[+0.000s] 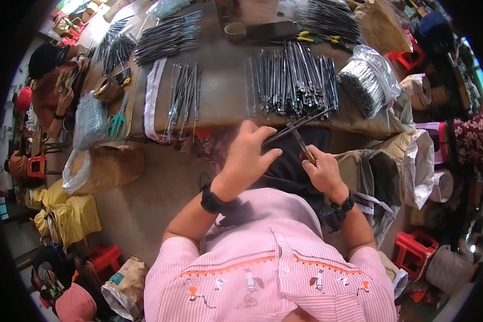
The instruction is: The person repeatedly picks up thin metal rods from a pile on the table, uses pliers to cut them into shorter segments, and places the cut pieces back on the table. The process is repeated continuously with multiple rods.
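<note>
My left hand (245,156) is just off the table's near edge, its thumb and index finger apart. Thin dark metal strips (315,115) run from the gap between those fingers up to the right; the other fingers are hidden, but the strips appear held there. My right hand (324,173) grips the brown handle of a narrow metal tool (297,138), whose exact kind I cannot make out. The tool's shaft crosses the strips. Just beyond lies a wide row of similar metal strips (295,80), and a smaller group of strips (183,96) sits to the left.
More strip bundles (169,38) lie at the back left. A plastic-wrapped bundle (367,80) is at the right, yellow-handled pliers (311,37) at the back. Teal scissors (117,122) rest on the left edge. Another person (56,91) works at far left; sacks (110,166) and a red stool (413,252) stand around.
</note>
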